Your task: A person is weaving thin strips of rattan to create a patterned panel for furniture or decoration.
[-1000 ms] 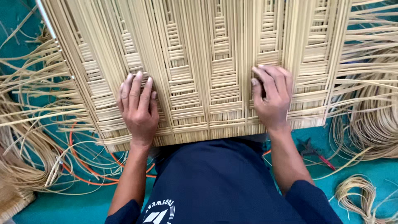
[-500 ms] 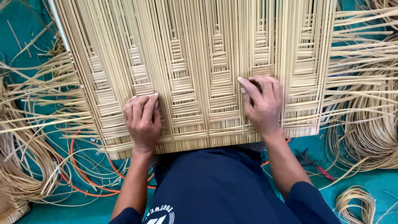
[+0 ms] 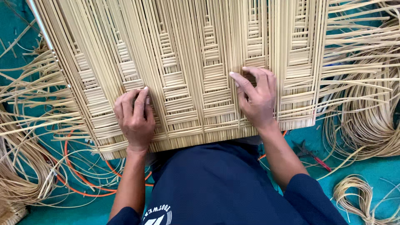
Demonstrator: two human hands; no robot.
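A large woven mat (image 3: 187, 62) of pale cane strips lies across my lap, patterned with stepped blocks. My left hand (image 3: 134, 117) rests near the mat's lower left edge, fingers curled and pressed on the strips. My right hand (image 3: 256, 98) lies flat on the weave at the lower right, fingers bent, the fingertips pushing at strips. Neither hand lifts anything clear of the mat.
Loose cane strips fan out at the left (image 3: 29, 125) and right (image 3: 366, 104) on a teal floor. An orange cord (image 3: 79, 179) loops at lower left. A red-handled tool (image 3: 314, 156) lies at the right. A small cane coil (image 3: 354, 196) sits lower right.
Both hands have slid upward on the mat and curled their fingers; the right hand shifted slightly left, pressing at the strips.
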